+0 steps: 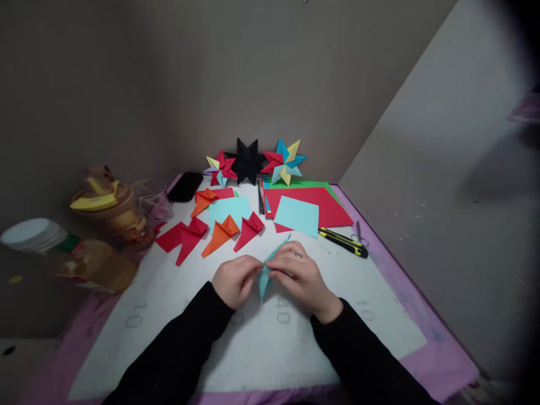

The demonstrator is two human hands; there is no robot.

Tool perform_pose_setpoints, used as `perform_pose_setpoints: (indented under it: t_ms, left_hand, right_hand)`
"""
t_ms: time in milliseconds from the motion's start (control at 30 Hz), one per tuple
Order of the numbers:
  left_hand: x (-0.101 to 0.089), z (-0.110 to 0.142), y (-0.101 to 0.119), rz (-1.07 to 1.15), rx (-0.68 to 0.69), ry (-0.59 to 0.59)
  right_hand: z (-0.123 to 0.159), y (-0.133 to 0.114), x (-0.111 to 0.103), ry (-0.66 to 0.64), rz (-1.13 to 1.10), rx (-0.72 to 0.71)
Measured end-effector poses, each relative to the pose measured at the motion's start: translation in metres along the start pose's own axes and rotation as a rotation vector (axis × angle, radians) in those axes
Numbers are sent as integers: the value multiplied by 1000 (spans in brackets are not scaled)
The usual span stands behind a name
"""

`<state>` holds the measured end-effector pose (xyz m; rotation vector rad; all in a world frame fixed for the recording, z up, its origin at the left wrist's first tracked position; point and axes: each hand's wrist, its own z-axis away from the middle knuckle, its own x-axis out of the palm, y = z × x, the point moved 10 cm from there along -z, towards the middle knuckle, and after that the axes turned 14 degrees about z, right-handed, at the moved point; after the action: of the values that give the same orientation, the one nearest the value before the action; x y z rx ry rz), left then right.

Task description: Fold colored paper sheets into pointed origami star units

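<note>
Between both hands, just above the white sheet, is a light blue folded paper (264,284) with a pointed lower end and a narrow upper tip. My left hand (237,280) pinches its left edge near the middle. My right hand (301,278), with a ring on one finger, grips the same paper from the right, fingers bent over it. Beyond the hands lie several folded paper pieces: a red one (250,230), an orange one (221,233), another red one (192,237) and a farther orange one (205,199).
Light blue squares (298,215) lie on red sheets (329,203). A yellow-black utility knife (343,242) and scissors (360,235) are at right. Paper stars (247,161) lean on the back wall. A phone (185,187), a pot (113,202) and a white-lidded jar (84,256) stand left.
</note>
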<state>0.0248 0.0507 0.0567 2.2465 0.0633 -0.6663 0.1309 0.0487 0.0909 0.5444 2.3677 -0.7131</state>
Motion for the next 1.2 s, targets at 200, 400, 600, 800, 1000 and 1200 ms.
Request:
perform_pose_setpoints:
  t_ms: [200, 400, 600, 800, 1000, 1200]
  left_hand:
    - [-3, -2, 8, 3, 37, 16]
    - [-4, -4, 9, 1, 44, 37]
    - [-3, -2, 7, -16, 25, 36]
    - [-2, -3, 9, -60, 27, 28]
    - [-1, -3, 9, -90, 24, 23]
    - [0, -2, 9, -117, 33, 27]
  right_hand:
    - [-1, 2, -3, 24, -23, 26]
    - [0, 8, -4, 43, -38, 104]
    - [1, 12, -2, 33, -26, 160]
    - [4, 15, 2, 37, -16, 195]
    - [4, 13, 9, 0, 14, 208]
    - [4, 8, 10, 7, 61, 179]
